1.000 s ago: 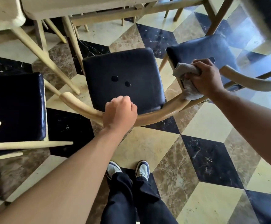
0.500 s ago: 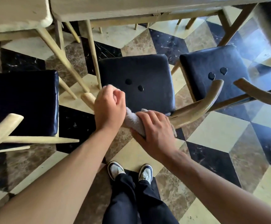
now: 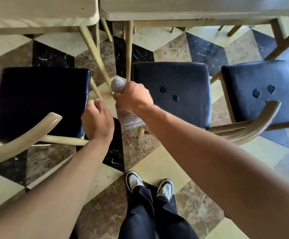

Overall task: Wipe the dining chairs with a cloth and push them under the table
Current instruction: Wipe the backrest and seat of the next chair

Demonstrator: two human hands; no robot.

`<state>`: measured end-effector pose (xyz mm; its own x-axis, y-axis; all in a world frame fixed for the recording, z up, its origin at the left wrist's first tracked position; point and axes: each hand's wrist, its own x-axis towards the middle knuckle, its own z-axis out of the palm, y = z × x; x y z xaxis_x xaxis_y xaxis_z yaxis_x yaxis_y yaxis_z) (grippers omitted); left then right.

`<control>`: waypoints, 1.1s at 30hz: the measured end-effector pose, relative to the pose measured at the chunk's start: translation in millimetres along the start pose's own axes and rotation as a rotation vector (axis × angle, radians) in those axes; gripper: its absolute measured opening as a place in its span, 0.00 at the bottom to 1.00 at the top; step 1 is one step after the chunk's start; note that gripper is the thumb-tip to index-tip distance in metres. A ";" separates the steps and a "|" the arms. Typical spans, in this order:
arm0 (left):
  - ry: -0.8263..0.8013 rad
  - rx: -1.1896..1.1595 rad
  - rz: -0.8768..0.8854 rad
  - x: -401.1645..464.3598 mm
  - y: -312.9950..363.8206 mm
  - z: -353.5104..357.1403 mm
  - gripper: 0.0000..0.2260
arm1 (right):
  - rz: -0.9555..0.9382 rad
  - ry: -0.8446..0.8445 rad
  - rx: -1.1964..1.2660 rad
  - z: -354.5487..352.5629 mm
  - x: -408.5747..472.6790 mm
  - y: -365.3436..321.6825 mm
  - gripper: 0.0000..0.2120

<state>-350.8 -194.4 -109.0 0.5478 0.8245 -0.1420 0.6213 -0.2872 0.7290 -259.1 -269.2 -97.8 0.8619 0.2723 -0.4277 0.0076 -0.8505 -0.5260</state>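
Three wooden chairs with dark blue padded seats stand in front of the tables. The middle chair (image 3: 171,94) has a curved wooden backrest (image 3: 260,123) that runs under my right arm. My right hand (image 3: 133,98) grips the left end of that backrest through a grey cloth (image 3: 130,118), which bulges above my fist and hangs below it. Just to the left and lower, my left hand (image 3: 97,119) is off the rail, its fingers curled with nothing in them. The left chair (image 3: 42,100) and the right chair (image 3: 260,88) stand beside the middle one.
Two cream-topped tables (image 3: 192,11) (image 3: 37,14) line the far side, their slanted wooden legs (image 3: 95,57) coming down between the left and middle chairs. The left chair's backrest (image 3: 25,135) juts toward me. My feet (image 3: 149,185) stand on the diamond-patterned marble floor.
My right hand slid the cloth along the backrest from its right end to its left end. My left hand let go of the rail and dropped back a little.
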 end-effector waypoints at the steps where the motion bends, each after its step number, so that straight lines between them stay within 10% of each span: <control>1: 0.017 -0.012 0.011 1.8 1.5 0.6 0.14 | -0.016 0.008 0.004 3.2 0.5 -0.2 0.16; 9: -0.004 -0.128 0.164 3.2 51.4 16.1 0.15 | -0.486 0.107 -0.227 -9.0 -94.1 100.4 0.30; 15: -0.366 -0.023 0.429 -56.5 91.4 62.8 0.16 | -0.558 0.046 -0.388 -78.8 -143.8 215.8 0.25; 24: -0.586 0.269 0.426 -129.5 114.6 143.9 0.15 | -0.416 0.213 -0.305 -201.2 -120.3 383.9 0.24; 33: -0.802 0.694 0.135 -165.6 119.4 224.5 0.12 | -0.269 0.121 -0.247 -247.0 -29.1 389.0 0.18</control>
<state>-241.5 -474.6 -148.7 0.6875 0.2765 -0.6715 0.5723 -0.7755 0.2666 -156.1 -719.2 -108.4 0.8660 0.4577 -0.2012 0.3508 -0.8430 -0.4079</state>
